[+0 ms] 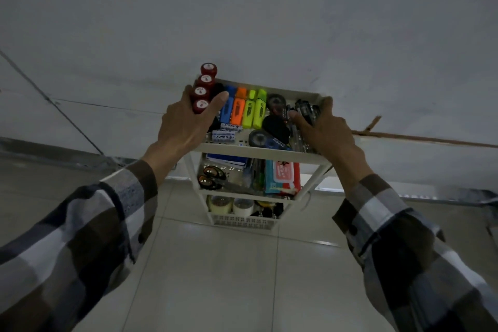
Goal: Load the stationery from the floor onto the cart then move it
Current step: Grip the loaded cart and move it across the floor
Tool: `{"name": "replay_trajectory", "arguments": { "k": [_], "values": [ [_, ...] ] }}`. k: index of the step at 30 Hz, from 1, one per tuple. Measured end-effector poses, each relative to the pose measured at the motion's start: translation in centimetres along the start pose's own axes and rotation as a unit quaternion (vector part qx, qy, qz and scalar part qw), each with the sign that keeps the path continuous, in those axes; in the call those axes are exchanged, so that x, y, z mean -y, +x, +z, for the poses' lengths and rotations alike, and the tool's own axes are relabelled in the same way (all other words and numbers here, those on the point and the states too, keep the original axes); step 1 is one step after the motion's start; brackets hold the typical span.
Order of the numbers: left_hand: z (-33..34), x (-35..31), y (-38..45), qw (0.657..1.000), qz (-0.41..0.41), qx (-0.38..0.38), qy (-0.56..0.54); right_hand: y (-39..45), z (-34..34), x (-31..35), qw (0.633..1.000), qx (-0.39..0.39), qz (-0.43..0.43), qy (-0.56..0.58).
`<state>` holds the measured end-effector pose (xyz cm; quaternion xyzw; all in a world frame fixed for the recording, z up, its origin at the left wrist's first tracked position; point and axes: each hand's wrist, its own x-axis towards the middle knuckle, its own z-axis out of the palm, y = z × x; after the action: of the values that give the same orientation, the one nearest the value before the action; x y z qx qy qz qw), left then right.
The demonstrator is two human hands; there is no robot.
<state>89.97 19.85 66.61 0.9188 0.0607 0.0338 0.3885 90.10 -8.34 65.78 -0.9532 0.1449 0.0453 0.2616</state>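
Cart (258, 150) | top tier gripped between left hand (183, 127), right hand (327, 135)

Both hands (186, 121) (327, 131) grip the loaded cart's (258, 150) top tray.

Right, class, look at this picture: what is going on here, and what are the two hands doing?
A person in a checked shirt stands over a white three-tier cart on a tiled floor by a wall. The left hand grips the top tray's left side beside a row of red-capped bottles; the right hand grips its right side by the pens. The cart is already loaded: highlighters on top, scissors in the middle, tape rolls at the bottom. No stationery shows on the floor, so moving comes next.
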Motion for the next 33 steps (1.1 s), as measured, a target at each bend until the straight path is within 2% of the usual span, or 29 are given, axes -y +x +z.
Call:
{"name": "replay_trajectory", "arguments": {
  "k": [12, 16, 19, 21, 22, 24, 25, 26, 30, 33],
  "values": [
    [-0.3, 0.7, -0.7, 0.999, -0.032, -0.015, 0.013, -1.3, 0.5, 0.1, 0.997, -0.081, -0.016, 0.003],
    [-0.3, 0.9, -0.6, 0.999, -0.008, -0.044, -0.008, -1.8, 0.6, 0.3, 0.984, -0.161, 0.001, 0.070],
    [0.1, 1.5, -0.5, 0.992, 0.001, -0.121, -0.047, -2.3, 0.8, 0.5, 0.949, -0.235, 0.017, 0.209],
    [0.3, 1.7, -0.9, 0.978, 0.019, -0.185, -0.095, -3.0, 0.4, 0.2, 0.901, -0.306, 0.020, 0.307],
    [0.5, 2.1, -1.4, 0.963, 0.022, -0.224, -0.149, -3.6, 0.3, -0.4, 0.873, -0.345, 0.013, 0.344],
    [1.5, 3.3, -2.8, 0.909, -0.003, -0.287, -0.302, -5.4, 0.8, -2.3, 0.827, -0.380, -0.015, 0.414],
    [2.5, 4.4, -3.8, 0.893, -0.011, -0.299, -0.337, -6.5, 1.8, -3.6, 0.820, -0.366, -0.034, 0.439],
    [3.7, 5.7, -5.1, 0.893, -0.015, -0.288, -0.346, -7.7, 3.1, -5.0, 0.827, -0.331, -0.052, 0.451],
    [7.9, 10.7, -8.6, 0.929, 0.029, -0.211, -0.304, -11.1, 9.7, -8.7, 0.884, -0.142, -0.111, 0.432],
    [8.8, 12.3, -7.6, 0.935, 0.080, -0.172, -0.300, -10.1, 12.2, -8.8, 0.909, -0.110, -0.106, 0.387]
  ]
}}
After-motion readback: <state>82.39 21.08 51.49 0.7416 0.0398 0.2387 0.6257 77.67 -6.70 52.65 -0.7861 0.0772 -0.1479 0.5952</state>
